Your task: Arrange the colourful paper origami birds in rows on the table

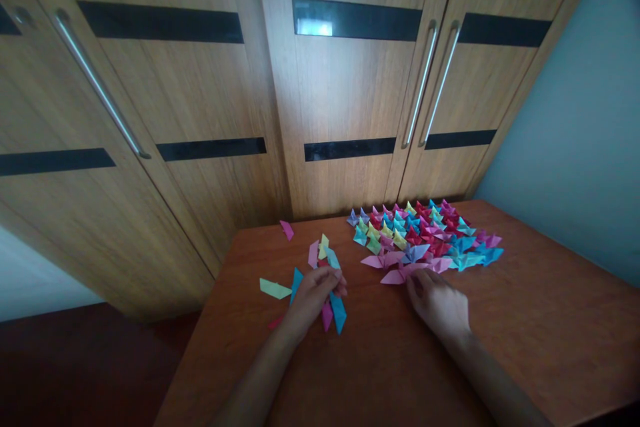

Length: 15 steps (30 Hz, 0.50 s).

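Note:
My right hand [441, 303] has its fingers closed at the near edge of a group of folded paper figures, pinching a pink origami piece [399, 275] that lies on the table. Rows of small pointed origami figures [399, 238] in blue, pink, red, yellow and green stand just beyond it. My left hand [316, 293] hovers over a loose pile of flat folded paper strips, its fingertips drawn together; what they hold, if anything, is hidden. Around that hand lie a blue strip [339, 313], a pale green strip [275, 288] and a pink strip [313, 253].
A reddish-brown wooden table [380, 367] bears all the paper. One pink strip [287, 230] lies apart near the back edge. Wooden wardrobe doors [345, 93] with metal handles rise behind the table. A pale blue wall [575, 167] stands at the right.

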{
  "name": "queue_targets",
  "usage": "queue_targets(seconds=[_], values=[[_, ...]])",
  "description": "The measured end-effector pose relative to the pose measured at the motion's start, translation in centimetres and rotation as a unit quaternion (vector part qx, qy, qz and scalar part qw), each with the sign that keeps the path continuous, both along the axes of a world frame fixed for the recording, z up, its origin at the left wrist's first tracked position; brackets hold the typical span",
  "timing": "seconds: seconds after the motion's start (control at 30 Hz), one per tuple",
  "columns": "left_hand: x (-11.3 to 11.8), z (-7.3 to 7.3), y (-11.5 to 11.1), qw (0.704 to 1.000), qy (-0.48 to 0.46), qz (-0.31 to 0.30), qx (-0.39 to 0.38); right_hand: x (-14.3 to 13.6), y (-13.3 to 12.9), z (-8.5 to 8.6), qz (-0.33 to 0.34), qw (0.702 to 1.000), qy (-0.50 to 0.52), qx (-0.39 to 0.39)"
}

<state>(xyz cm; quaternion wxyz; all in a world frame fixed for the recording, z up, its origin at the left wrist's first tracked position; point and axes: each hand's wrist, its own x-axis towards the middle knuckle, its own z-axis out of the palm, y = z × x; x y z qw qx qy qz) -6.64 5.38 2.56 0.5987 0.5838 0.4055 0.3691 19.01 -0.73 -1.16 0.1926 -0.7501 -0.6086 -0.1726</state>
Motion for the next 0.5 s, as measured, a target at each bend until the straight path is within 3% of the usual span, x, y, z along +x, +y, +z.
queue_targets(seconds=[0.5], values=[[-0.07,0.07,0.02,1.000,-0.010,-0.001,-0.009,-0.48,0.01,0.70,-0.027,0.998,0.017,-0.051]])
